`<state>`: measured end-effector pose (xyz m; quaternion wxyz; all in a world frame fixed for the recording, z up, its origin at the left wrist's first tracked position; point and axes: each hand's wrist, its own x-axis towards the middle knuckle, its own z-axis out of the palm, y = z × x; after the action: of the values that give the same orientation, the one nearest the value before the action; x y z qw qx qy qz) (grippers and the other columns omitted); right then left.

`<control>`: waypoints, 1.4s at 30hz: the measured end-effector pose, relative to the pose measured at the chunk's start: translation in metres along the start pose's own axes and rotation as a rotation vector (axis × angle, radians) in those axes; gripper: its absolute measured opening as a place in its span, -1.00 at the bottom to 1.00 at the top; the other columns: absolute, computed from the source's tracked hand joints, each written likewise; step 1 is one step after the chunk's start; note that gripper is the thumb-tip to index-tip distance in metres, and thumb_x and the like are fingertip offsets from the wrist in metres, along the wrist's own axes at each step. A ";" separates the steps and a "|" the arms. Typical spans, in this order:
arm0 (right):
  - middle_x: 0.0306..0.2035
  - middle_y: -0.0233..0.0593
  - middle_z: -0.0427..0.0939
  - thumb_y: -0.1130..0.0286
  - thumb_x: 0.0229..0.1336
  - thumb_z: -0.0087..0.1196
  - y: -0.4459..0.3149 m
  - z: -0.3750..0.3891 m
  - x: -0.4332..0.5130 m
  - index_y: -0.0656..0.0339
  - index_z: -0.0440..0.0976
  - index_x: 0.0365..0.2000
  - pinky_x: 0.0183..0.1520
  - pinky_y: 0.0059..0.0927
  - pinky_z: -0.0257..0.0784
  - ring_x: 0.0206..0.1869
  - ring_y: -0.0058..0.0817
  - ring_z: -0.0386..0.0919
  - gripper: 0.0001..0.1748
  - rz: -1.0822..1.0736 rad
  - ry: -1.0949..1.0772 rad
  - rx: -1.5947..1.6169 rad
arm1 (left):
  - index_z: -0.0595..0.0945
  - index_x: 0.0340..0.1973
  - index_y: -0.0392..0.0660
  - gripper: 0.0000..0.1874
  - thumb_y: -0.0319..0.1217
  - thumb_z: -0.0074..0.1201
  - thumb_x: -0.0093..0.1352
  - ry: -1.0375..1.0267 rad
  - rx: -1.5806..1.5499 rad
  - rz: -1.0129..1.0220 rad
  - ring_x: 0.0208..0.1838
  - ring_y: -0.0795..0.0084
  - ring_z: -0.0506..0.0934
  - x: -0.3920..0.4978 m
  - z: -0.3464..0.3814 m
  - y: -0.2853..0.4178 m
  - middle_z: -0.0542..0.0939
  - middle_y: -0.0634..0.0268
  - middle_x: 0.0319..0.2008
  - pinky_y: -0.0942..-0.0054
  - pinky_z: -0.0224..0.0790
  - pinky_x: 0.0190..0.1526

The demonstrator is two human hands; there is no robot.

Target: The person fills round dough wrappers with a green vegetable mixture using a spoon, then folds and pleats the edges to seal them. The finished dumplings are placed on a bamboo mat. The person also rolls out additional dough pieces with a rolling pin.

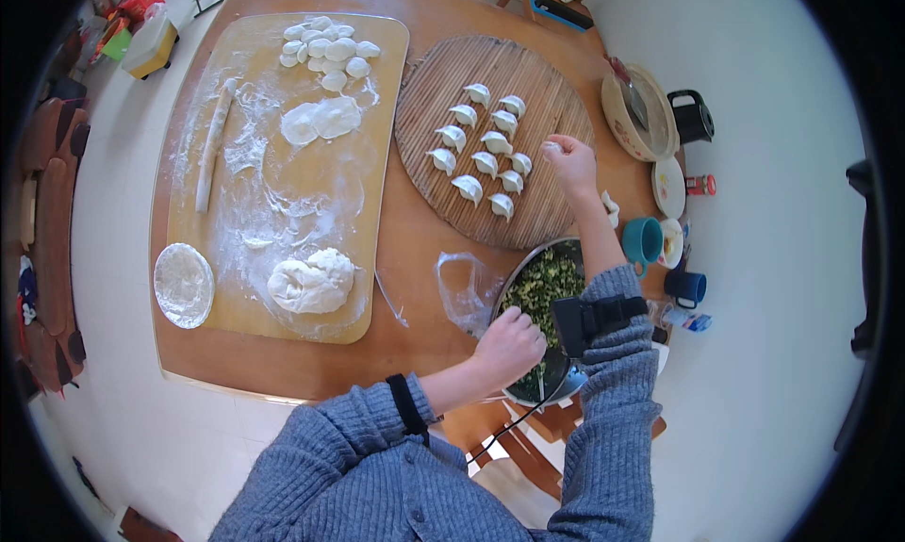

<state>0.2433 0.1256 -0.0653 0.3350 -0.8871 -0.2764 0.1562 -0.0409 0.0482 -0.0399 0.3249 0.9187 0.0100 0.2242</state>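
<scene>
My right hand [571, 166] is over the right edge of a round slatted board [424, 181], pinching a small white dumpling [554, 147], mostly covered by the fingers. Several folded dumplings [496, 142] stand in loose rows on that board. Closer to me, my left hand [512, 340] hovers at the near left side of a metal bowl [514, 398] of chopped green filling [548, 280]. Its fingers are curled, and whatever may be beneath them is hidden. A utensil handle [541, 385] shows at the bowl's near side.
On the left, a floured board [283, 181] bears a rolling pin [214, 146], dough wrappers [329, 47], a dough lump [311, 282] and a flour bowl [184, 285]. A plastic bag [463, 291] touches the filling bowl. Mugs [642, 241] and a large basin [640, 114] line the right edge.
</scene>
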 end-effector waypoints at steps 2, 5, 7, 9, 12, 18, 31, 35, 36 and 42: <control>-0.27 -0.04 0.64 0.30 -0.02 0.22 0.007 0.013 0.015 0.25 0.60 -0.22 -0.09 -0.31 0.48 -0.19 -0.23 0.62 -0.67 -0.048 0.014 -0.156 | 0.55 -0.65 -0.04 -0.88 -0.38 0.01 0.13 -0.080 0.005 -0.012 -0.41 0.41 0.50 0.000 0.007 -0.002 0.52 0.36 -0.65 0.42 0.22 -0.16; -0.26 -0.02 0.63 0.28 -0.02 0.22 0.016 0.028 0.028 0.26 0.59 -0.22 -0.07 -0.27 0.47 -0.17 -0.16 0.61 -0.65 -0.116 0.038 -0.251 | 0.55 -0.64 -0.02 -0.88 -0.37 -0.01 0.13 -0.164 0.034 -0.025 -0.43 0.44 0.50 -0.002 0.012 -0.006 0.52 0.39 -0.66 0.43 0.21 -0.19; -0.20 0.03 0.60 0.26 -0.03 0.23 0.022 0.035 0.033 0.27 0.58 -0.20 -0.01 -0.22 0.44 -0.10 -0.11 0.57 -0.62 -0.097 0.003 -0.306 | 0.55 -0.64 -0.02 -0.89 -0.37 -0.01 0.13 -0.207 0.054 -0.018 -0.45 0.45 0.50 -0.001 0.011 -0.008 0.52 0.40 -0.67 0.44 0.20 -0.21; -0.12 0.07 0.57 0.24 -0.03 0.24 0.025 0.039 0.034 0.27 0.56 -0.15 0.05 -0.21 0.41 -0.01 -0.10 0.53 -0.57 -0.069 -0.108 -0.388 | 0.54 -0.64 0.00 -0.90 -0.38 0.00 0.12 -0.185 -0.012 -0.009 -0.46 0.45 0.51 -0.001 0.005 -0.011 0.52 0.38 -0.67 0.46 0.20 -0.24; 0.03 0.13 0.44 0.20 0.00 0.23 0.009 0.034 0.026 0.29 0.48 -0.04 0.16 -0.16 0.31 0.13 -0.04 0.38 -0.47 -0.262 -0.012 -0.540 | 0.53 -0.65 0.00 -0.90 -0.40 0.01 0.12 -0.055 -0.138 -0.100 -0.47 0.42 0.51 -0.009 -0.017 -0.019 0.52 0.36 -0.68 0.45 0.22 -0.25; -0.22 -0.10 0.50 0.41 0.04 0.21 -0.087 0.026 -0.055 0.30 0.51 -0.20 -0.11 -0.35 0.42 -0.18 -0.30 0.50 -0.71 -0.503 -0.223 -0.157 | 0.61 -0.46 -0.01 -0.94 -0.38 0.08 0.16 0.031 -0.144 -0.321 -0.43 0.39 0.50 -0.063 -0.082 -0.067 0.53 0.35 -0.60 0.40 0.30 -0.24; -0.42 -0.10 0.53 0.45 0.16 0.09 -0.080 0.107 -0.280 0.33 0.54 -0.37 -0.29 -0.34 0.39 -0.39 -0.26 0.50 -0.87 -0.019 -0.235 0.075 | 0.56 -0.53 -0.11 -0.88 -0.45 -0.03 0.25 0.024 0.002 -0.494 -0.42 0.28 0.54 -0.146 -0.076 -0.093 0.57 0.18 -0.58 0.34 0.29 -0.20; -0.37 -0.14 0.51 0.48 0.21 0.02 -0.060 0.104 -0.318 0.36 0.52 -0.32 -0.20 -0.39 0.36 -0.30 -0.33 0.47 -0.86 0.029 -0.109 0.078 | 0.61 -0.46 -0.12 -0.88 -0.35 0.11 0.25 -0.116 -0.049 -0.590 -0.43 0.27 0.52 -0.159 -0.076 -0.079 0.54 0.20 -0.62 0.35 0.30 -0.24; -0.36 -0.17 0.50 0.48 0.22 0.01 -0.055 0.106 -0.326 0.36 0.52 -0.31 -0.17 -0.43 0.35 -0.29 -0.37 0.46 -0.85 0.044 -0.108 0.071 | 0.62 -0.44 -0.12 -0.87 -0.34 0.13 0.24 -0.180 -0.042 -0.603 -0.43 0.27 0.51 -0.162 -0.075 -0.076 0.54 0.21 -0.63 0.35 0.30 -0.25; -0.31 -0.22 0.48 0.48 0.24 -0.01 -0.034 0.122 -0.357 0.36 0.52 -0.24 -0.14 -0.49 0.36 -0.26 -0.42 0.46 -0.83 0.029 -0.094 0.091 | 0.61 -0.44 -0.11 -0.84 -0.32 0.22 0.17 -0.068 0.040 -0.465 -0.46 0.30 0.50 -0.169 -0.065 -0.070 0.54 0.25 -0.61 0.37 0.29 -0.28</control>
<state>-0.1115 -0.0039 -0.0984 0.3592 -0.8665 -0.2718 0.2149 -0.2115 0.1138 -0.1057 0.3498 0.9050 0.2147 0.1120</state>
